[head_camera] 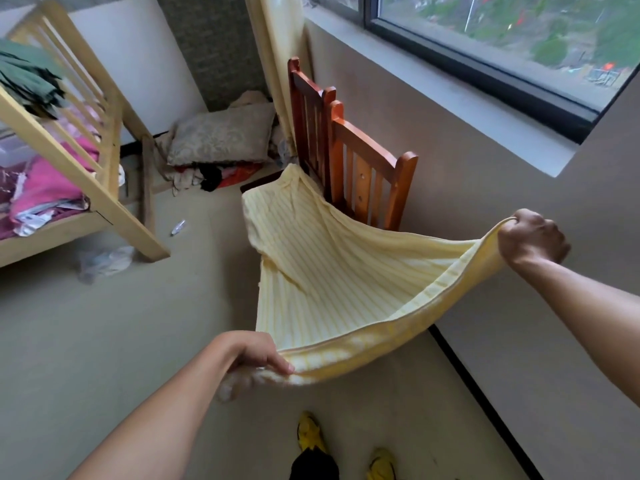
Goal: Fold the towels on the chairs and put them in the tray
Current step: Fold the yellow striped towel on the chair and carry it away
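Note:
A pale yellow striped towel [322, 271] stretches from the seats of the chairs toward me, its near edge lifted and sagging between my hands. My left hand [258, 353] pinches the near left corner, thumb on top. My right hand [533, 237] grips the near right corner in a fist, raised higher by the wall. Two reddish-brown wooden chairs [363, 157] stand side by side against the wall under the window; the towel hides their seats. No tray is in view.
A light wooden bed frame [104, 188] with pink bedding stands at the left. A pillow [221, 136] and a clothes pile lie in the far corner. Small litter [104, 261] lies on the floor. My yellow shoes [311, 433] stand below the towel.

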The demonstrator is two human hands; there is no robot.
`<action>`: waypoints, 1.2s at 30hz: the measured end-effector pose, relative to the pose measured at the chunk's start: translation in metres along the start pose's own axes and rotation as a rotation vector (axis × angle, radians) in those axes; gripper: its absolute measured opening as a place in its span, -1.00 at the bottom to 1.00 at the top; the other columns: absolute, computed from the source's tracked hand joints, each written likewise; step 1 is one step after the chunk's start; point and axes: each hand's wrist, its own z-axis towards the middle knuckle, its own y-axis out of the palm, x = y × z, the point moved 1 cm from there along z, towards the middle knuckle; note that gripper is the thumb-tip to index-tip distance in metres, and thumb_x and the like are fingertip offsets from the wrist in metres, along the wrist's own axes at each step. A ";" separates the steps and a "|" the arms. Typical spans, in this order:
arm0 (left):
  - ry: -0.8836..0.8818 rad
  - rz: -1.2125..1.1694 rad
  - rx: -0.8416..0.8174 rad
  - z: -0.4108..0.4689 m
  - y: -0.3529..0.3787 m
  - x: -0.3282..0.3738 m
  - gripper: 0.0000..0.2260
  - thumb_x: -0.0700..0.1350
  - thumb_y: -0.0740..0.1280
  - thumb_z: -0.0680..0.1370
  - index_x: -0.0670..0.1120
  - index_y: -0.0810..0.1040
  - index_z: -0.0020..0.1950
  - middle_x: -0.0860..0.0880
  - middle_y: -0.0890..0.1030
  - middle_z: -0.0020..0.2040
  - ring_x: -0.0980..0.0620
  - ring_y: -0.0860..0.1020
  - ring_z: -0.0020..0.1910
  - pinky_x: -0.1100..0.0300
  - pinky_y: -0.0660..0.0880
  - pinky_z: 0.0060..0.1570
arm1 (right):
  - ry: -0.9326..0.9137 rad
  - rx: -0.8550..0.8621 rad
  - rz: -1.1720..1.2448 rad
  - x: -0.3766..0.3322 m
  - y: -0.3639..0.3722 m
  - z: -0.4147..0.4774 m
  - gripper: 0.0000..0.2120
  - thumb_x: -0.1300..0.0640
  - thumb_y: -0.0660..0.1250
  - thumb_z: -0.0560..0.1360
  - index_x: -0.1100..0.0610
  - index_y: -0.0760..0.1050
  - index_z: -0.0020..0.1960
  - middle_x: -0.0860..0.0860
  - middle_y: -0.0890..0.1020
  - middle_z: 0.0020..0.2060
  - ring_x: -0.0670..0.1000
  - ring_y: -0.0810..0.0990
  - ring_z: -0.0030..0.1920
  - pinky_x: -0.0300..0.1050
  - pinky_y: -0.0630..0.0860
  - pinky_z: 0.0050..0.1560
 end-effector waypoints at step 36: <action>0.244 -0.155 0.630 0.211 -0.364 0.060 -0.67 -0.07 0.31 0.54 -0.09 0.35 -0.40 0.04 0.40 -0.42 -0.06 0.41 -0.24 0.12 0.20 -0.33 | -0.463 -0.600 -0.336 -0.354 0.309 0.105 -0.83 0.03 0.22 0.47 -0.04 0.60 -0.11 -0.03 0.65 -0.18 0.04 0.60 -0.18 -0.13 0.52 -0.27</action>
